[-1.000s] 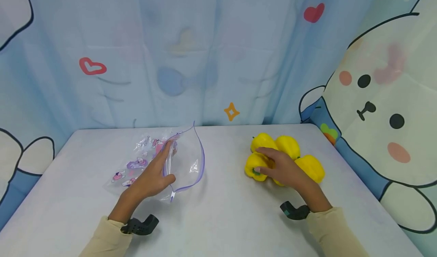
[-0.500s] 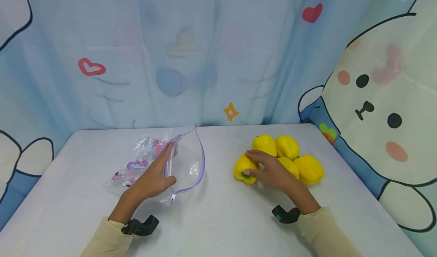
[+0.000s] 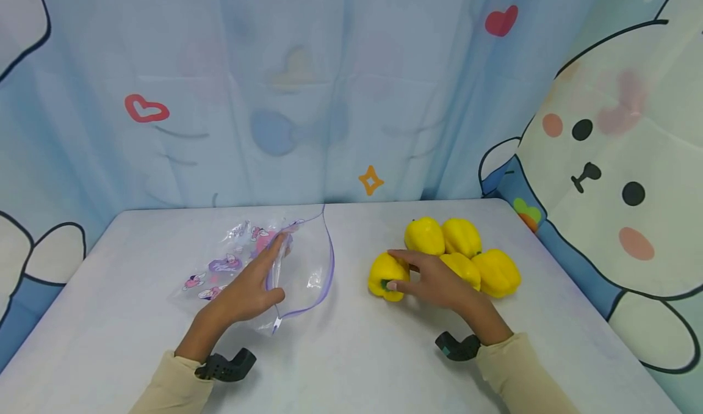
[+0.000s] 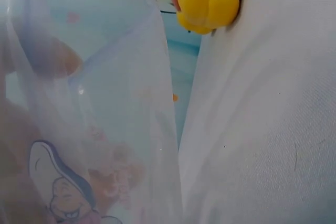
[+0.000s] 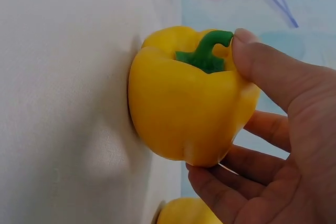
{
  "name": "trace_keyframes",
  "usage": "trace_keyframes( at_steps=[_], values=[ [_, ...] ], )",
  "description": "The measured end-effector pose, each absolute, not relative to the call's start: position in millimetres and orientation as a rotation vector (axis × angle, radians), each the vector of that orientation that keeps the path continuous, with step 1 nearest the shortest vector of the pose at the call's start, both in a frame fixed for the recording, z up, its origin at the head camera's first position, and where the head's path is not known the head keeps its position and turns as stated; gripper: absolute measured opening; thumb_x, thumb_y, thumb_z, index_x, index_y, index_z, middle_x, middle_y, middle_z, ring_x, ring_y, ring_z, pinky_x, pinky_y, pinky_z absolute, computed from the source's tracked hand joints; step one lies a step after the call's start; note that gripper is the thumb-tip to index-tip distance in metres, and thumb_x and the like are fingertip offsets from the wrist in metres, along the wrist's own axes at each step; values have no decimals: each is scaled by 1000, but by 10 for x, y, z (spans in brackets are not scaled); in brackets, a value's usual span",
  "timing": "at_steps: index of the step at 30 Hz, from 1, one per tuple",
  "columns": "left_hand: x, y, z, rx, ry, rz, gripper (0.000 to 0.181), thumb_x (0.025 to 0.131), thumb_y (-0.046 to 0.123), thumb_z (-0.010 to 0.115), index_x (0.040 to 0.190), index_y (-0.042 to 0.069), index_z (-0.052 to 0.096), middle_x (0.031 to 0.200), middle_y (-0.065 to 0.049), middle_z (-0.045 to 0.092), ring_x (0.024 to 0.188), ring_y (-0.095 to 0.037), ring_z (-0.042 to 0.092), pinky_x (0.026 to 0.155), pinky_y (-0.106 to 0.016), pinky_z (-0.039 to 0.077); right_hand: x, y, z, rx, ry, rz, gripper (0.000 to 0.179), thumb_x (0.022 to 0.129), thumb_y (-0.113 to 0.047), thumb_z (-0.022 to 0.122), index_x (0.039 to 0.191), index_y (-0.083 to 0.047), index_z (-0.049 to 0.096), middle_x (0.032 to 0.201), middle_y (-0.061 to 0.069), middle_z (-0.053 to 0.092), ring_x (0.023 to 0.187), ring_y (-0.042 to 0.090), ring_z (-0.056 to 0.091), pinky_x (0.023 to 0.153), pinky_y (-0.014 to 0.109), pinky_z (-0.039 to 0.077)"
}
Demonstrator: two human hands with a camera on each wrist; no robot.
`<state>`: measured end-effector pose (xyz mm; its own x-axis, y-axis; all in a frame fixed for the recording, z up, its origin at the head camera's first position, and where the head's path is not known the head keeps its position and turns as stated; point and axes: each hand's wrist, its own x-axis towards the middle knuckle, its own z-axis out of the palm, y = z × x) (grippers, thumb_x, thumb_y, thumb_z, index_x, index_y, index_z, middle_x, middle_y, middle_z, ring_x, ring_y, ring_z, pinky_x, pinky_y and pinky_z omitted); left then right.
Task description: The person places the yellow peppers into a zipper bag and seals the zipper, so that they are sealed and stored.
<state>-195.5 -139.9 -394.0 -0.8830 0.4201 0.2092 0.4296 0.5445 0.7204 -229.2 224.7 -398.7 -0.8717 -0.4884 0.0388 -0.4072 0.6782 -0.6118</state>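
Observation:
In the head view my right hand [image 3: 431, 276] holds a yellow bell pepper [image 3: 387, 273] with a green stem, thumb by the stem and fingers on its far side. The right wrist view shows that bell pepper [image 5: 184, 103] close against the table. My left hand [image 3: 247, 286] grips a clear zip bag [image 3: 225, 264] with cartoon prints and a purple rim, its thumb and fingers spread at the mouth. That mouth gapes to the right. Through the plastic bag [image 4: 126, 108] the left wrist view shows parts of the hand, blurred.
Several more yellow bell peppers [image 3: 497, 273] sit grouped behind and right of the right hand. The white table [image 3: 351, 353] ends at a blue printed curtain [image 3: 274, 96]. A white slider [image 3: 277, 323] hangs at the bag's near corner.
The right hand has moved left, bringing the bell pepper away from the others. The left hand stays nearly in place, while the bag's mouth has shifted slightly right.

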Motion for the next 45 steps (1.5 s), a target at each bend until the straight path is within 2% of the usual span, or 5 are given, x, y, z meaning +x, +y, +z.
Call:
trace_keyframes(
  at_steps=[19,25,32,37,45],
  values=[
    [-1918,-1331,-3937,-833,-2805,-1261,93,76,9,57,156,5,10,161,-13,14,144,-35,18,108,-61,22,-2182,2139,-3863,-827,2766,-1083,65,88,-38,69,141,-5,50,141,9,52,126,26,50,101,43,43],
    [-1912,-1303,-3945,-862,-2791,-1272,93,75,11,55,156,5,11,160,-15,17,143,-37,22,105,-64,25,-2095,2091,-3734,-935,2764,-1233,62,88,-30,70,141,-6,49,140,6,52,127,23,50,100,37,43],
    [-1891,-1230,-3966,-898,-2846,-1250,94,75,14,57,156,5,11,161,-11,12,146,-30,15,112,-55,21,-1925,1972,-3601,-1011,2738,-1405,60,88,-19,71,143,-10,49,141,1,51,130,19,46,101,34,41],
    [-1869,-1157,-3974,-906,-2852,-1259,96,74,14,59,157,8,9,161,-9,12,145,-30,17,111,-55,23,-1808,1842,-3538,-1110,2669,-1491,61,86,-8,72,142,-10,49,141,2,52,128,19,48,101,35,41],
    [-1816,-1089,-3970,-974,-2853,-1266,97,74,17,58,156,4,9,161,-12,11,145,-31,16,112,-52,22,-1765,1750,-3638,-1217,2514,-1548,61,88,-6,70,144,-11,48,144,2,49,131,21,46,102,35,41]
  ],
)
